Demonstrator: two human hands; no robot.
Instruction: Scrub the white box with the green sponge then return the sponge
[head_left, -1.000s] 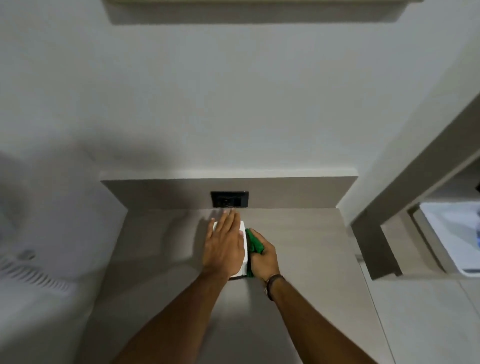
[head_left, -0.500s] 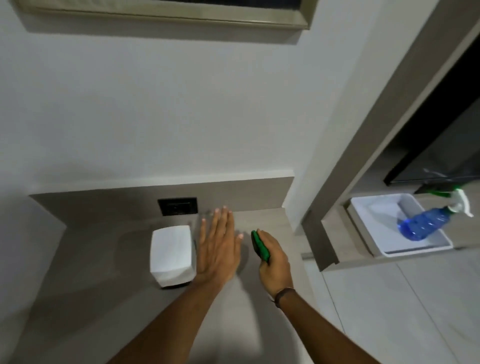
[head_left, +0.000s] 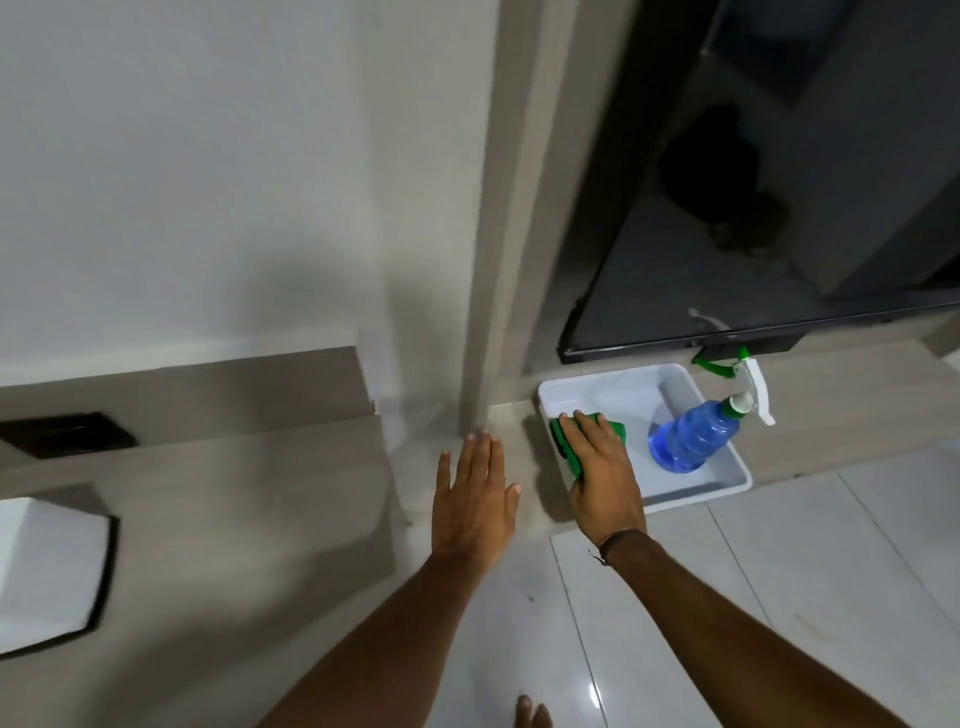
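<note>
The white box (head_left: 44, 566) stands at the far left on the wooden counter, cut off by the frame edge. My right hand (head_left: 602, 473) reaches into the left end of a white tray (head_left: 696, 499) and grips the green sponge (head_left: 563, 448), which shows under and around my fingers. My left hand (head_left: 475, 499) hovers flat with fingers spread, holding nothing, over the counter's right end, well away from the box.
A blue spray bottle (head_left: 693, 434) with a white and green trigger leans in the tray's right half. A dark screen (head_left: 753, 223) hangs above the tray. A black wall socket (head_left: 67, 434) sits behind the box. Pale floor tiles (head_left: 779, 571) lie below.
My view swung right, so the box slid to the left edge. My left hand came off the box. My right hand carried the sponge from the box's side into the tray.
</note>
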